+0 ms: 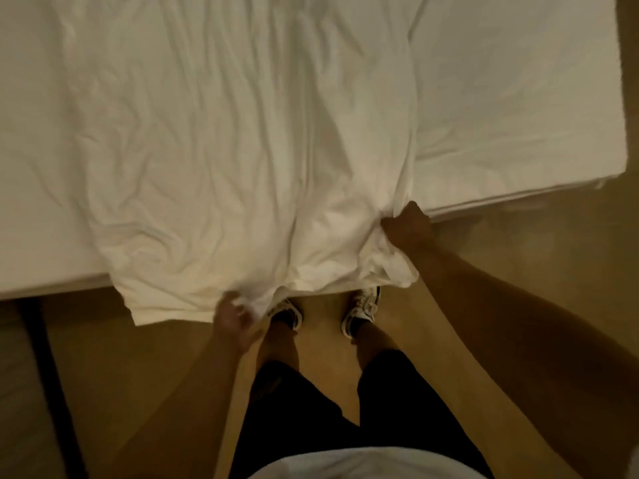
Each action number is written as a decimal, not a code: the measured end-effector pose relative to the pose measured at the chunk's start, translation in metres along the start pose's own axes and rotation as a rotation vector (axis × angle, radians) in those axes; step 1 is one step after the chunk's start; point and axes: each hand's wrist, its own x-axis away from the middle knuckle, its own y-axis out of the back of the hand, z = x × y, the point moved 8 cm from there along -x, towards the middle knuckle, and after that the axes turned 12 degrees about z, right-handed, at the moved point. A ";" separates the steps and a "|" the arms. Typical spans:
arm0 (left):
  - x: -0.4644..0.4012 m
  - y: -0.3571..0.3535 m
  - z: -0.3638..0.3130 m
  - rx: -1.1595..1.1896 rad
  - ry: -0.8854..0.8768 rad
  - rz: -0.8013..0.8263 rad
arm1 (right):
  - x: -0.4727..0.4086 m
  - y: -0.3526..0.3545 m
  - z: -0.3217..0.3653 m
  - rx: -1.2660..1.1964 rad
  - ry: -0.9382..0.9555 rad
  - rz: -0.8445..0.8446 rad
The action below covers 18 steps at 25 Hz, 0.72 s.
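One white sheet overhangs the bed at its near edge; left hand and right hand each grip it, fingers curled.

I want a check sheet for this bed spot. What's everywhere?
surface: white bed, bare at the right.
job's things: wrinkled sheet spread on the bed, hanging over its near edge.
clutter: nothing seen.
grippers: right hand grips the sheet's side; left hand, blurred, seems to pinch its hem.
cables: nothing seen for sure; dark strip on the floor, cannot tell what.
surroundings: tan floor; shoes by the bed.
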 end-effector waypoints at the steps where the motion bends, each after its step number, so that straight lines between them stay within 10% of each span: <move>1: -0.001 -0.007 0.010 0.266 0.054 0.003 | -0.007 -0.004 -0.013 0.028 0.004 -0.008; 6: -0.020 -0.043 0.045 0.654 -0.002 -0.324 | -0.035 -0.017 -0.038 0.008 0.025 0.043; 18: 0.012 -0.052 -0.038 1.205 -0.580 0.225 | -0.019 0.038 -0.066 -0.303 0.113 -0.019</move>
